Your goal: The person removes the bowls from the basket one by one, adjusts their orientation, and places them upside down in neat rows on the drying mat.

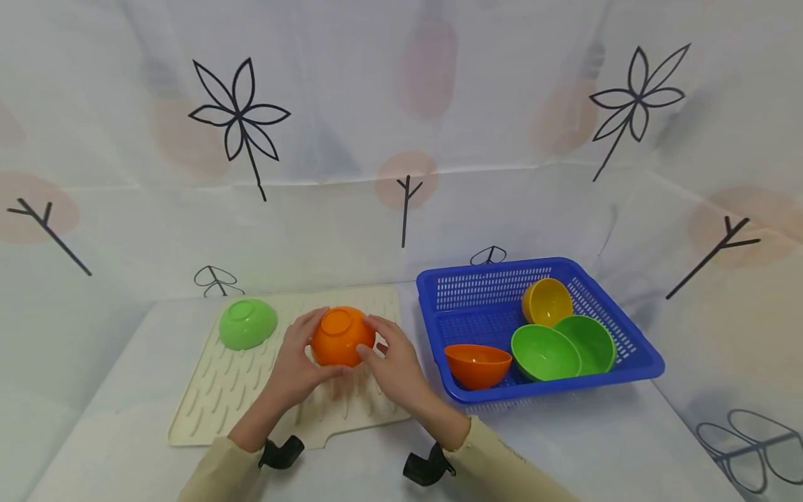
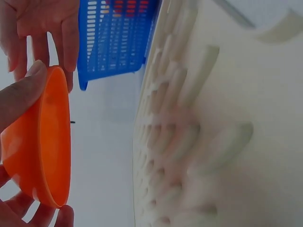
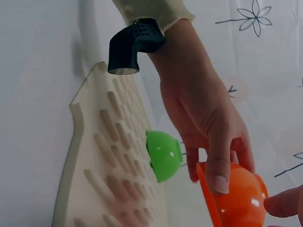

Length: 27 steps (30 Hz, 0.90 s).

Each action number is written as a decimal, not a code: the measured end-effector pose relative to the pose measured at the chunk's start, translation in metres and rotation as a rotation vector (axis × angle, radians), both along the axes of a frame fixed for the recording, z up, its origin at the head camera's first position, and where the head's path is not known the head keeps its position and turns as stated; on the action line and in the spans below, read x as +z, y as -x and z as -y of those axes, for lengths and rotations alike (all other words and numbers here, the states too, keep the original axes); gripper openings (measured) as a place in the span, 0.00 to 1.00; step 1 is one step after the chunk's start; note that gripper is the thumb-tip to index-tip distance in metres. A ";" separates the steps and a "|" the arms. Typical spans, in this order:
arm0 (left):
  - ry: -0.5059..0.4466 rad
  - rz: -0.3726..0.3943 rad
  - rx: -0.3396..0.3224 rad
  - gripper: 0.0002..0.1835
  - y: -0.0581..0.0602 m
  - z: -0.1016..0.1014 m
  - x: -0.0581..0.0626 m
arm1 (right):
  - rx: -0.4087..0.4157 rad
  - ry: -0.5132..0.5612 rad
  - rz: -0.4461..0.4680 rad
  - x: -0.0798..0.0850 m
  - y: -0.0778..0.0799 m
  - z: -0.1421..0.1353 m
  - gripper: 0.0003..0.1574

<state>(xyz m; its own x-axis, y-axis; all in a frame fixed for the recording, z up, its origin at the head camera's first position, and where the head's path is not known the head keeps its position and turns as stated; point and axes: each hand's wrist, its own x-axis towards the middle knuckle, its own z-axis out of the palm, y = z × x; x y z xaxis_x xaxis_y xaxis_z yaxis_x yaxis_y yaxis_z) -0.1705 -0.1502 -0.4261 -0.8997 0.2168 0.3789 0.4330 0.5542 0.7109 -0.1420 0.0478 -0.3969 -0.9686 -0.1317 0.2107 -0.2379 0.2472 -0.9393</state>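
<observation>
Both hands hold an orange bowl (image 1: 341, 338) upside down and tilted over the cream drying mat, its base facing the head camera. My left hand (image 1: 300, 355) grips its left side, thumb low at the rim, fingers higher up. At the right side, my right hand (image 1: 398, 366) has its thumb against the outer wall and its fingertips near the upper edge. The left wrist view shows the orange bowl (image 2: 54, 142) side-on, its opening toward the ridged mat (image 2: 208, 109). In the right wrist view, the left hand (image 3: 203, 104) pinches the bowl's wall.
A green bowl (image 1: 247, 324) lies upside down on the mat's (image 1: 207, 418) far left corner. To the right stands a blue plastic basket (image 1: 467, 399) with an orange bowl (image 1: 478, 367), yellow bowls (image 1: 547, 302) and green bowls (image 1: 544, 353) inside. A patterned cloth hangs behind the table.
</observation>
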 end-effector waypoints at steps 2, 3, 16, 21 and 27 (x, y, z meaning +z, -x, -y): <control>0.006 0.012 0.015 0.51 0.005 0.003 -0.002 | -0.013 0.026 0.009 -0.004 0.007 0.007 0.28; 0.009 0.015 0.022 0.52 0.007 0.005 -0.002 | -0.017 0.039 0.012 -0.006 0.011 0.010 0.28; 0.015 0.090 0.069 0.50 0.044 0.022 -0.006 | -0.029 0.121 0.068 -0.032 0.059 0.035 0.25; -0.015 0.129 0.100 0.50 0.056 0.028 -0.012 | -0.011 0.116 0.111 -0.038 0.072 0.044 0.24; -0.034 0.167 0.111 0.51 0.070 0.036 -0.021 | 0.028 0.066 0.177 -0.043 0.081 0.053 0.27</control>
<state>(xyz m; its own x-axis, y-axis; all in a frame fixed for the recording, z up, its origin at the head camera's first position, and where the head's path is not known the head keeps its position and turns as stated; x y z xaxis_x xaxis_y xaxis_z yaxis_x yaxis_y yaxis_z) -0.2410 -0.1860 -0.4471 -0.9683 0.1025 0.2278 0.2451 0.5661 0.7870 -0.2228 -0.0051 -0.4397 -0.9875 -0.1505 0.0465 -0.0735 0.1789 -0.9811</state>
